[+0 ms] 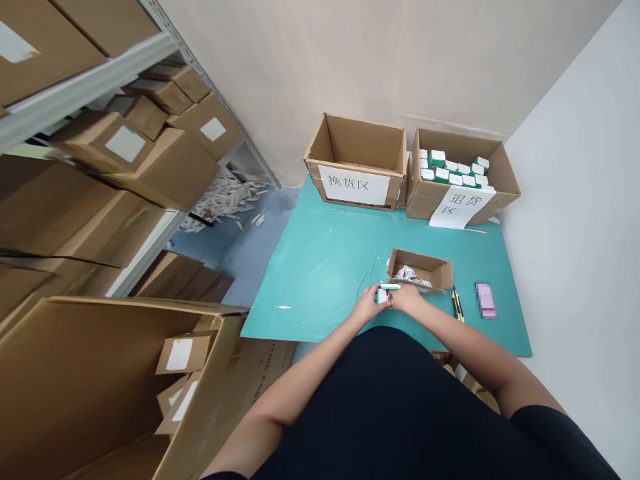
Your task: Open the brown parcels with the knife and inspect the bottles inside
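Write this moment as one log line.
left hand: holds small box; right hand: at same box; nearby carton: crumpled paper inside; cutter: on table

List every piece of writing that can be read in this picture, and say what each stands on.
"换货区": left white sheet, on the left open carton.
"退货区": right white sheet, on the right open carton.
"IVING ROO", sideways, apparently incomplete: large carton, lower left.
Unreadable, too small or blurred: shelf-carton labels; any print on the held small box.
Unreadable, pixelated: pink item.
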Demonstrator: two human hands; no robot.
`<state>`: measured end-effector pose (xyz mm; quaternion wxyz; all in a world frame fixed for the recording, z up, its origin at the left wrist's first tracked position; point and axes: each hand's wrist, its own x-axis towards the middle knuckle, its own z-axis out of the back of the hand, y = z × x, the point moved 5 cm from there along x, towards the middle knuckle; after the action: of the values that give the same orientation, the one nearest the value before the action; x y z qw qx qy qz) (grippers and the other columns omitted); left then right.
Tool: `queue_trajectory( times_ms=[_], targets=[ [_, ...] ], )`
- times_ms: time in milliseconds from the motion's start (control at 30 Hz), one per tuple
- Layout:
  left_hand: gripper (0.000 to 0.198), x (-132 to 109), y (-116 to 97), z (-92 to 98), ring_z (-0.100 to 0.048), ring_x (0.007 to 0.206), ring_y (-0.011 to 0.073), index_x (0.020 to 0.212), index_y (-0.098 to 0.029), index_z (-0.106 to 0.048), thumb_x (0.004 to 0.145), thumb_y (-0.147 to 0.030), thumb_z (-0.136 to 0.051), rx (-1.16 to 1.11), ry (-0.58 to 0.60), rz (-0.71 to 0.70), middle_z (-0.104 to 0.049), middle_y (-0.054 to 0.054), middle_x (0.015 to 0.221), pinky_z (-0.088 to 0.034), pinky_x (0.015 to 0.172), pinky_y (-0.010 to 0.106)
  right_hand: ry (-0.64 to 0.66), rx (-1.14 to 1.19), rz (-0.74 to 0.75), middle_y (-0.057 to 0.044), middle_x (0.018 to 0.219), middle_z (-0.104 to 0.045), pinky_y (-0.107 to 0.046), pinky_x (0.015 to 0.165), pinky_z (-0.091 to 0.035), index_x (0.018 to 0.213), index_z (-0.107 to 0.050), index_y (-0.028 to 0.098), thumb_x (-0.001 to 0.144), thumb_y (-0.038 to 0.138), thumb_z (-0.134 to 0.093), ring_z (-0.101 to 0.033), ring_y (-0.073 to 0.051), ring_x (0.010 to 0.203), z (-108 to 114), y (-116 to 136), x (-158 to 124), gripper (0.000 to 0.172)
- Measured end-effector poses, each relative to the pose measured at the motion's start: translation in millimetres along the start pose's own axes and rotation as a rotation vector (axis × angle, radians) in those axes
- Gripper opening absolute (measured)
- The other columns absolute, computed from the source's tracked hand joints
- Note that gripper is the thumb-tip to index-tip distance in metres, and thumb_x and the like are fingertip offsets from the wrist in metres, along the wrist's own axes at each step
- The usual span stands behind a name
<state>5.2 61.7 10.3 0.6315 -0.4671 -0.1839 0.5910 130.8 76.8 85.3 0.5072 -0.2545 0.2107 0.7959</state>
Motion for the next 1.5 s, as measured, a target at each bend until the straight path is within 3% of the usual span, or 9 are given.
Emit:
queue_trajectory(
  times_ms=[167, 300, 600, 733, 867, 1167, 1400, 1500],
  targets=[
    [0.065, 6, 4, -5.9, -0.065, 0.108, 0.0255, 0.129, -0.020, -0.059, 0.069, -0.030, -0.083, -0.169, 0.034, -0.011, -0.067, 0.010, 0.120, -0.051, 0.094, 0.037, 0.115, -0.083, 0.036, -0.016, 0.108, -0.078, -0.042, 0.086, -0.055, 0.101, -0.078, 0.018, 0.090, 0.021, -0.058, -0.072, -0.032, 0.103, 14, -4, 13, 0.023],
    [0.062, 7, 5, -10.3, -0.067, 0.106, 0.0255, 0.127, -0.020, -0.058, 0.070, -0.029, -0.081, -0.256, 0.069, -0.013, -0.071, 0.008, 0.118, -0.051, 0.095, 0.039, 0.151, -0.125, 0.102, -0.017, 0.105, -0.078, -0.043, 0.085, -0.054, 0.094, -0.080, 0.017, 0.087, 0.018, -0.062, -0.072, -0.033, 0.102, 22, -4, 16, 0.019],
    [0.057, -4, 3, -3.1, -0.067, 0.102, 0.0229, 0.125, -0.018, -0.058, 0.072, -0.024, -0.075, -0.310, 0.096, -0.044, -0.072, 0.006, 0.114, -0.052, 0.092, 0.035, 0.122, -0.162, 0.257, -0.018, 0.113, -0.076, -0.037, 0.081, -0.053, 0.114, -0.074, 0.015, 0.096, 0.020, -0.050, -0.073, -0.029, 0.098, 19, 2, -7, 0.030],
    [0.045, -4, 0, -1.9, -0.067, 0.091, 0.0213, 0.114, -0.018, -0.060, 0.072, -0.026, -0.075, -0.301, 0.106, -0.037, -0.072, 0.002, 0.098, -0.053, 0.084, 0.034, 0.114, -0.148, 0.290, -0.017, 0.102, -0.078, -0.035, 0.076, -0.053, 0.110, -0.074, 0.014, 0.099, 0.026, -0.046, -0.074, -0.028, 0.088, 18, 1, -12, 0.032],
    [0.052, -6, -5, -7.2, -0.066, 0.089, 0.0208, 0.113, -0.018, -0.057, 0.068, -0.030, -0.079, -0.303, 0.089, -0.020, -0.070, 0.002, 0.096, -0.052, 0.079, 0.031, 0.112, -0.095, 0.324, -0.016, 0.102, -0.078, -0.033, 0.072, -0.053, 0.111, -0.073, 0.013, 0.100, 0.026, -0.045, -0.073, -0.026, 0.084, 13, -1, -18, 0.033],
    [0.045, -12, -6, -14.2, -0.064, 0.085, 0.0187, 0.109, -0.020, -0.058, 0.069, -0.027, -0.077, -0.284, 0.135, -0.006, -0.068, 0.000, 0.091, -0.049, 0.077, 0.029, 0.083, 0.009, 0.224, -0.014, 0.113, -0.075, -0.033, 0.072, -0.052, 0.129, -0.063, 0.019, 0.102, 0.027, -0.041, -0.073, -0.026, 0.087, -8, -6, -32, 0.035],
    [0.036, -11, -5, -20.2, -0.062, 0.079, 0.0168, 0.103, -0.019, -0.056, 0.073, -0.028, -0.074, -0.313, 0.140, -0.005, -0.064, -0.003, 0.082, -0.049, 0.075, 0.029, 0.030, -0.015, 0.150, -0.018, 0.111, -0.075, -0.034, 0.074, -0.053, 0.118, -0.069, 0.015, 0.104, 0.033, -0.037, -0.074, -0.030, 0.094, -21, -10, -33, 0.039],
    [0.039, -12, -6, -22.6, -0.063, 0.083, 0.0186, 0.108, -0.018, -0.057, 0.075, -0.028, -0.074, -0.333, 0.142, -0.016, -0.067, 0.000, 0.087, -0.051, 0.079, 0.031, 0.010, -0.002, 0.132, -0.019, 0.106, -0.076, -0.035, 0.075, -0.053, 0.113, -0.071, 0.014, 0.104, 0.033, -0.037, -0.074, -0.031, 0.093, -23, -10, -31, 0.040]
  ],
)
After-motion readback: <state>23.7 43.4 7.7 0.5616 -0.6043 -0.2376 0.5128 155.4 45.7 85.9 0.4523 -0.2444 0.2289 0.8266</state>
